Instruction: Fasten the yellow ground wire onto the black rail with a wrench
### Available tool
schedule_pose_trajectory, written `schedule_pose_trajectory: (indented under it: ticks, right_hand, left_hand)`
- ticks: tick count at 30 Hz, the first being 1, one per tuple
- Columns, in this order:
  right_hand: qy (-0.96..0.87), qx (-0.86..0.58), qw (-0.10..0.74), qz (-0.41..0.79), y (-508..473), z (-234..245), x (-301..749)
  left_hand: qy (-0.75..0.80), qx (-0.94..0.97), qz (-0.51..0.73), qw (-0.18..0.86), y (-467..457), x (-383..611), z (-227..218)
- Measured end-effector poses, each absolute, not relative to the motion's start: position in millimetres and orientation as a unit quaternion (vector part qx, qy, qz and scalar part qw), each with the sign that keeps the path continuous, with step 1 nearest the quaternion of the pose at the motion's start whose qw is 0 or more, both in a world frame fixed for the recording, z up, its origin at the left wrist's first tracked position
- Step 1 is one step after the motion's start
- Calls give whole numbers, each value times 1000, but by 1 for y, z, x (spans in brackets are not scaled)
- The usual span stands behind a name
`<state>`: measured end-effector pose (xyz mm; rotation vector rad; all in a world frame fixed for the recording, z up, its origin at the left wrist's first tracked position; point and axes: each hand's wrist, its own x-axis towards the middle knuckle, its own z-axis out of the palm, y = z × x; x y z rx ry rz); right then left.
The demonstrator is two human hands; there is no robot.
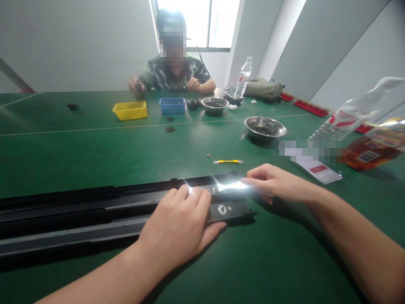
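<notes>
A long black metal rail assembly (126, 200) lies across the green table, running off the left edge of the view. My left hand (180, 215) is wrapped over it near its right end, fingers closed on the black metal. My right hand (274, 182) pinches the right end of a shiny open-ended wrench (232, 185). The wrench lies along the rail, its other end at a small fastener (216, 188). Just beyond the rail are a short yellow cable with ring terminals (230, 161) and a small brass-coloured nut or washer (208, 155).
Beyond are a steel bowl (268, 135) with dark small parts, another bowl (215, 109), a yellow bin (130, 112) and a blue bin (172, 107). At right stand a phone (319, 169), a clear bottle (341, 120) and an orange-labelled bottle (376, 147). A person (177, 76) sits opposite.
</notes>
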<state>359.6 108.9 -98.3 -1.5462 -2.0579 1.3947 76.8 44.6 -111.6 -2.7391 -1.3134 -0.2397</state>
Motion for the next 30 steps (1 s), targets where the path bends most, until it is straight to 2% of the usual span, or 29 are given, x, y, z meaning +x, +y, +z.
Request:
schedule_pose_trajectory:
  ticks: [4, 19, 23, 30]
  right_hand:
    - [-704, -503, 68, 497, 106, -94, 362]
    - [-692, -508, 41, 512, 108, -90, 370]
    - [-683, -541, 91, 482, 110, -93, 367]
    - [-691, -538, 259, 408, 112, -102, 361]
  left_hand:
    - [-431, -898, -74, 45, 45, 77, -111]
    - [-434, -897, -75, 47, 43, 76, -111]
    - [-433, -897, -77, 48, 44, 77, -111]
    - [-433, -897, -76, 54, 43, 76, -112]
